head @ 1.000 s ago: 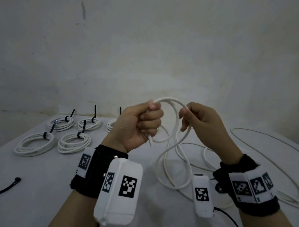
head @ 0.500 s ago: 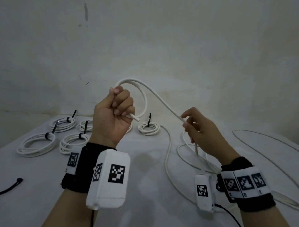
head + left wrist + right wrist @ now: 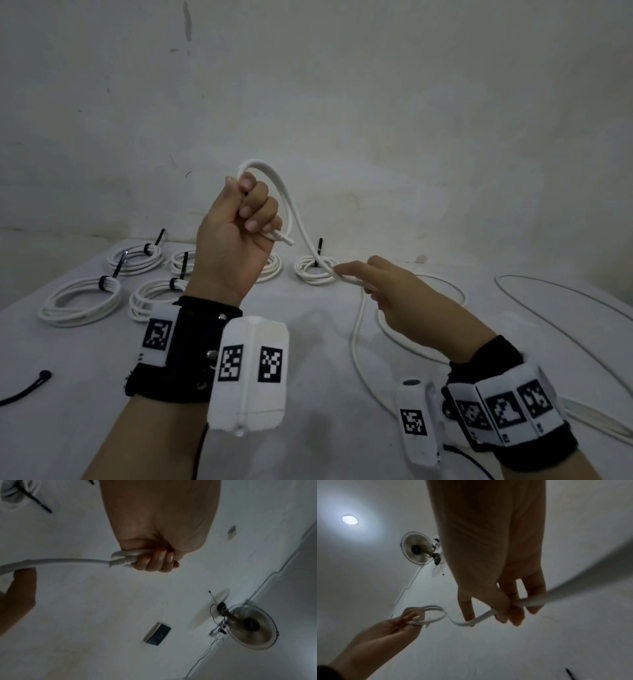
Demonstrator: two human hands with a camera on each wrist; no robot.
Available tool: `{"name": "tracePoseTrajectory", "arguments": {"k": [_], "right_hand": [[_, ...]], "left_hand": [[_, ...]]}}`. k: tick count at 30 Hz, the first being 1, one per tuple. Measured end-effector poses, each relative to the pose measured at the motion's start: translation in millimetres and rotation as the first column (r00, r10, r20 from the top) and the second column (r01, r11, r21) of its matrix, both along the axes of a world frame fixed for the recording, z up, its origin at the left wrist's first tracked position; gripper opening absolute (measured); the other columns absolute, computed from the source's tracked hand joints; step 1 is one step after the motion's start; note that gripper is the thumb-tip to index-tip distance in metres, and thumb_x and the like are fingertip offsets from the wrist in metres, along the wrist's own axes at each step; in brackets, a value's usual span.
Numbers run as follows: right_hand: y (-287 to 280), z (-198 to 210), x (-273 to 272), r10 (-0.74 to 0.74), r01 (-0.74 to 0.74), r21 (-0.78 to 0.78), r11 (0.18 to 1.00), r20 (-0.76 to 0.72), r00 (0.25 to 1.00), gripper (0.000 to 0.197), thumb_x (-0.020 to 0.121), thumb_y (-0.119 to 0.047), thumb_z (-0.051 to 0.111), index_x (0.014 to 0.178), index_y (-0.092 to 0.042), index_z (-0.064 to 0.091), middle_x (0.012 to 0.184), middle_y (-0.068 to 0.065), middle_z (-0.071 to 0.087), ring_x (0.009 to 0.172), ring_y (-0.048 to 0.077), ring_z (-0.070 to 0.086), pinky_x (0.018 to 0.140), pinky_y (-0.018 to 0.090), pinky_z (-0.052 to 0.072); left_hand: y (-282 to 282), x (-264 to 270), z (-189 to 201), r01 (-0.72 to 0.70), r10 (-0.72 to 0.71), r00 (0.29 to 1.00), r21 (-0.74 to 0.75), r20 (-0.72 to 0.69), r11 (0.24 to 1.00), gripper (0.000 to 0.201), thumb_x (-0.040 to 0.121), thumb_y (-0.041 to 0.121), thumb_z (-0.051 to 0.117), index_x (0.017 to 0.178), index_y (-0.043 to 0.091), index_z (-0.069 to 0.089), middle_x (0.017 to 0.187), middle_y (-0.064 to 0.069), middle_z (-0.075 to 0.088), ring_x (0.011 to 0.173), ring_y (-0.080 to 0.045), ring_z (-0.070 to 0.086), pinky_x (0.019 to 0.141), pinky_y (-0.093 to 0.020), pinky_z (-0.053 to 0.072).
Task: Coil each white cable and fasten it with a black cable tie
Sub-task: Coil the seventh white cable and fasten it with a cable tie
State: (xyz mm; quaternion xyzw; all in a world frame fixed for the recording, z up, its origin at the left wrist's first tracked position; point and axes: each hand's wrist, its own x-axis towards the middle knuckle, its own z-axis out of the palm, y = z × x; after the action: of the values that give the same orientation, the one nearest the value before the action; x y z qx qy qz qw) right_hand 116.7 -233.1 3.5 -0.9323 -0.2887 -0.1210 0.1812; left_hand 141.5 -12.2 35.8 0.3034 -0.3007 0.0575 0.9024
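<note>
My raised left hand (image 3: pixel 239 219) grips a small loop of the white cable (image 3: pixel 298 219) in a fist, and the cable's cut end (image 3: pixel 287 238) pokes out below the fingers. From the loop the cable slopes down to my right hand (image 3: pixel 373 284), which pinches it between thumb and fingers, then drops to the table. In the left wrist view the fingers (image 3: pixel 154 559) wrap the doubled cable (image 3: pixel 60 561). The right wrist view shows the right hand (image 3: pixel 506 609) holding the cable (image 3: pixel 481 618), with the left hand (image 3: pixel 402 624) lower left.
Several coiled white cables fastened with black ties lie at the back left, such as a coil (image 3: pixel 82 301) and another (image 3: pixel 315 270). Loose white cable (image 3: pixel 565 308) sprawls over the right of the white table (image 3: pixel 68 428). A thin black cord (image 3: pixel 24 390) lies at the left edge.
The left hand rose and moved left with the cable end. The right hand slid down along the cable, away from the left, stretching the cable out between them.
</note>
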Motion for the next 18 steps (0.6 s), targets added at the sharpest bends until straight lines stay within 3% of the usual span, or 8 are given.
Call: {"name": "tracePoseTrajectory", "arguments": {"k": [3, 6, 8, 12, 15, 18], "right_hand": [[12.4, 7.3, -10.0, 0.021, 0.025, -0.162, 0.986, 0.28, 0.96, 0.075, 0.072, 0.024, 0.045, 0.124, -0.028, 0.061, 0.088, -0.004, 0.043, 0.069, 0.016, 0.04, 0.054, 0.028, 0.032], [17.0, 14.3, -19.3, 0.126, 0.009, -0.251, 0.968, 0.515, 0.848, 0.066, 0.059, 0.018, 0.045, 0.103, -0.023, 0.073, 0.078, 0.0, 0.054, 0.061, 0.021, 0.047, 0.051, 0.03, 0.028], [17.5, 18.2, -23.1, 0.167, -0.025, -0.255, 0.967, 0.552, 0.817, 0.061, 0.059, 0.013, 0.043, 0.097, -0.023, 0.075, 0.075, -0.002, 0.057, 0.06, 0.019, 0.048, 0.054, 0.029, 0.027], [15.9, 30.7, -35.0, 0.189, -0.105, -0.199, 0.974, 0.475, 0.859, 0.05, 0.067, 0.015, 0.048, 0.094, -0.019, 0.073, 0.081, -0.002, 0.065, 0.064, 0.022, 0.057, 0.053, 0.031, 0.036], [12.3, 38.3, -38.9, 0.132, -0.066, -0.14, 0.988, 0.541, 0.831, 0.031, 0.074, 0.009, 0.062, 0.091, -0.016, 0.069, 0.079, -0.001, 0.067, 0.062, 0.024, 0.06, 0.062, 0.035, 0.046], [6.5, 41.6, -38.4, 0.034, 0.072, -0.117, 0.991, 0.717, 0.697, 0.01, 0.08, -0.008, 0.063, 0.084, -0.015, 0.068, 0.072, 0.0, 0.064, 0.057, 0.024, 0.058, 0.078, 0.039, 0.039]], "left_hand": [[-10.4, -2.3, 1.2, -0.113, 0.115, 0.993, 0.136, -0.012, 0.984, 0.029, 0.1, 0.024, 0.023, 0.076, 0.016, 0.037, 0.051, 0.01, 0.034, 0.04, -0.002, 0.03, 0.045, -0.015, 0.031], [-22.9, -6.1, -1.9, -0.161, 0.168, 0.986, 0.298, 0.003, 0.941, 0.031, 0.103, 0.02, 0.021, 0.077, 0.013, 0.037, 0.051, 0.009, 0.033, 0.042, -0.004, 0.029, 0.046, -0.015, 0.029], [-30.0, -8.4, -5.0, -0.154, 0.168, 0.986, 0.401, 0.001, 0.903, 0.032, 0.104, 0.019, 0.021, 0.077, 0.012, 0.037, 0.051, 0.009, 0.033, 0.043, -0.004, 0.028, 0.046, -0.016, 0.028], [-41.9, -12.6, -9.5, -0.082, 0.109, 0.994, 0.549, -0.016, 0.832, 0.033, 0.104, 0.02, 0.022, 0.076, 0.011, 0.038, 0.051, 0.007, 0.035, 0.045, -0.006, 0.032, 0.048, -0.016, 0.029], [-47.7, -15.8, -13.5, -0.072, 0.083, 0.997, 0.623, 0.011, 0.779, 0.033, 0.104, 0.02, 0.023, 0.078, 0.01, 0.04, 0.057, 0.003, 0.042, 0.051, -0.008, 0.04, 0.051, -0.016, 0.036], [-51.4, -18.1, -16.0, -0.079, 0.077, 0.997, 0.656, 0.032, 0.751, 0.032, 0.104, 0.02, 0.024, 0.081, 0.007, 0.042, 0.066, -0.007, 0.045, 0.054, -0.013, 0.044, 0.052, -0.019, 0.04]]}}
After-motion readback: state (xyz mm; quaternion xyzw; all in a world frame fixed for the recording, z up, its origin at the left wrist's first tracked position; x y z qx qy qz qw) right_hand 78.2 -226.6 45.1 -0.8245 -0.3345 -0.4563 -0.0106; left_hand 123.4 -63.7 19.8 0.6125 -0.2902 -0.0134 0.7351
